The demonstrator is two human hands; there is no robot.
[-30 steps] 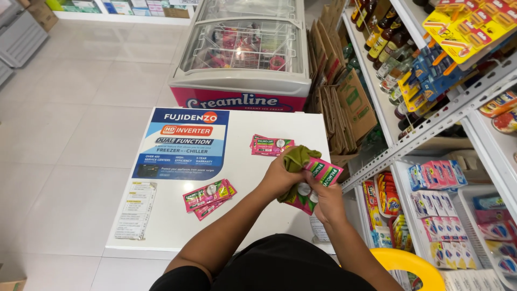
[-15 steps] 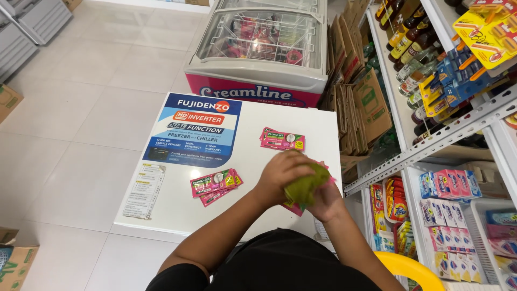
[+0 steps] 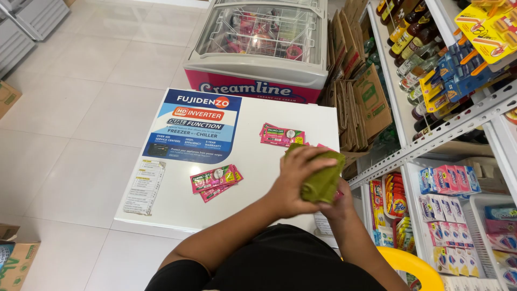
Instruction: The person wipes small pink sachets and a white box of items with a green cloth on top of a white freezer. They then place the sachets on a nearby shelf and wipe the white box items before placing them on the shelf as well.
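Observation:
My left hand grips a folded green cloth and presses it down over my right hand. The right hand is mostly hidden under the cloth; it holds a pink sachet strip, of which only thin edges show. Both hands hover over the right edge of a white chest freezer lid. On the lid lie two more sets of pink sachets, one near the back and one nearer the middle.
A blue sticker covers the lid's left part. Behind stands a glass-topped ice cream freezer. Flattened cardboard boxes lean at the right, beside shelves of bottles and sachets. A yellow rim is at the bottom right.
The green cloth in my left hand has slid over the pink sachet strip in my right hand, which showed plainly before and is now almost covered. The sachets on the lid have not moved.

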